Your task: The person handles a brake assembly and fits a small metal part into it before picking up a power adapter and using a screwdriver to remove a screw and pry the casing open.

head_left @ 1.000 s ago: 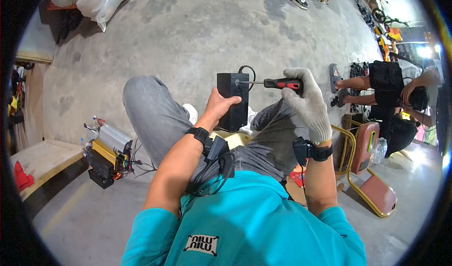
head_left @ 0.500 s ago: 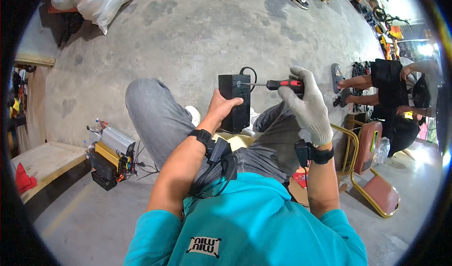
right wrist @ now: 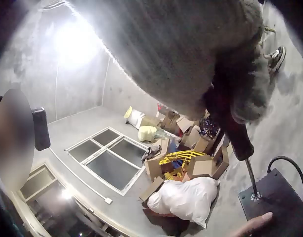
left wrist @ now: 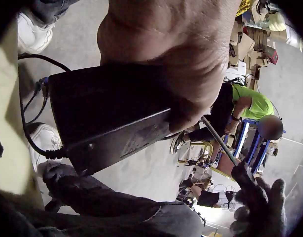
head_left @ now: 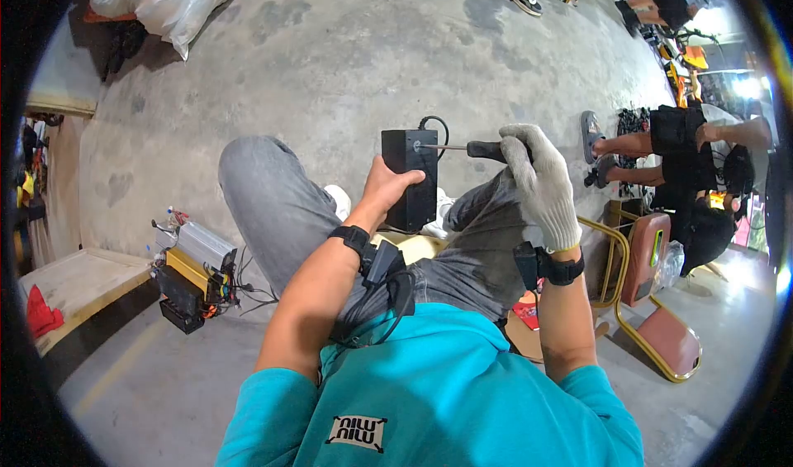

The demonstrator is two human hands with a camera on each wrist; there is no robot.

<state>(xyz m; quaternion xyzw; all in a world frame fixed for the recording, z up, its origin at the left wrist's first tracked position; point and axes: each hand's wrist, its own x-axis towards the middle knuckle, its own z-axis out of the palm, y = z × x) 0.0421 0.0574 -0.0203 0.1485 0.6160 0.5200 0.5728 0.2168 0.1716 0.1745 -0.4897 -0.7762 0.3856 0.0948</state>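
Observation:
My bare left hand grips a black rectangular box over my lap, with the thumb laid across its face. A dark cable loops out from the box's far end. In my right hand, which wears a pale knit glove, is a screwdriver held by its handle between fingers and thumb. Its metal shaft runs to the box, and the tip sits at a round spot near one corner of the face. Part of the handle is hidden behind the gloved fingers. The left wrist view shows the box's side and a cable beside it.
On the floor to the left lie a silver and yellow electrical unit with wires and a low wooden platform. A pink chair with a gold frame stands at right, near another person's legs. White sacks lie far left.
The gloved fingers have shifted along and around the screwdriver handle, covering the red part that showed before. The screwdriver tip stays at the same spot, and the left hand holds the box still.

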